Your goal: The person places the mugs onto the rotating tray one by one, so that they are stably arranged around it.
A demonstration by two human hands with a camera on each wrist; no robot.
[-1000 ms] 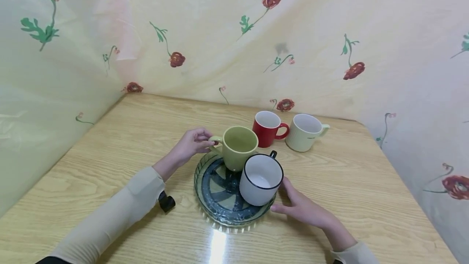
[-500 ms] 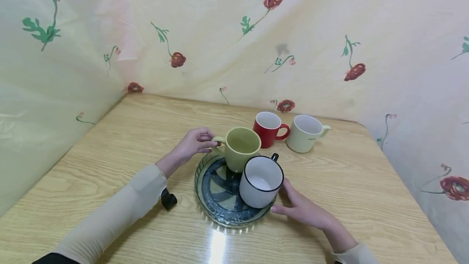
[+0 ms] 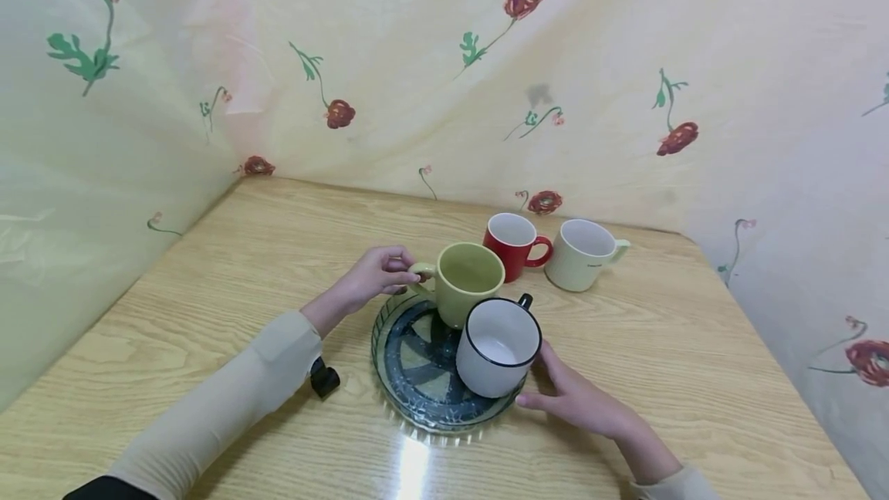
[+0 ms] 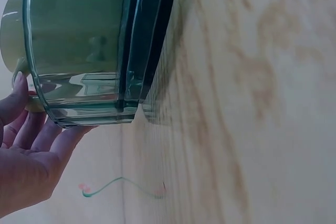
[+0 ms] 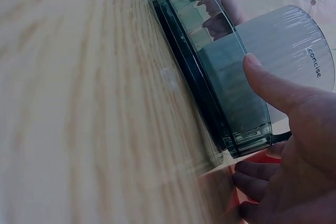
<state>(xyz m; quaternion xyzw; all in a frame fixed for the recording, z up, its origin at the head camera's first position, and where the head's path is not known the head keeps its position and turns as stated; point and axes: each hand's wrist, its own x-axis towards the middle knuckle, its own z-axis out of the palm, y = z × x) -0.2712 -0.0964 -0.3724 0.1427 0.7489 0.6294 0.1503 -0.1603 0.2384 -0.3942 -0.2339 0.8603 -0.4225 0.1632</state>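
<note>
A round glass dish with a dark blue patterned bottom stands on the table. Inside it are a yellow-green mug at the back and a white enamel-style mug with black rim and handle at the right, lettered "concise" in the right wrist view. My left hand pinches the green mug's handle between thumb and fingers. My right hand lies at the dish's right side, beside the white mug. In the right wrist view its thumb touches the dish rim, with the other fingers loosely bent outside.
Behind the dish stand a red mug and a pale cream-green mug with its handle to the right. A flowered curtain borders the wooden table at the back and sides. A black strap-mounted device sits under my left wrist.
My left hand has shifted the green mug slightly to the right within the dish, closer to the white mug. My right hand has stayed nearly still.
</note>
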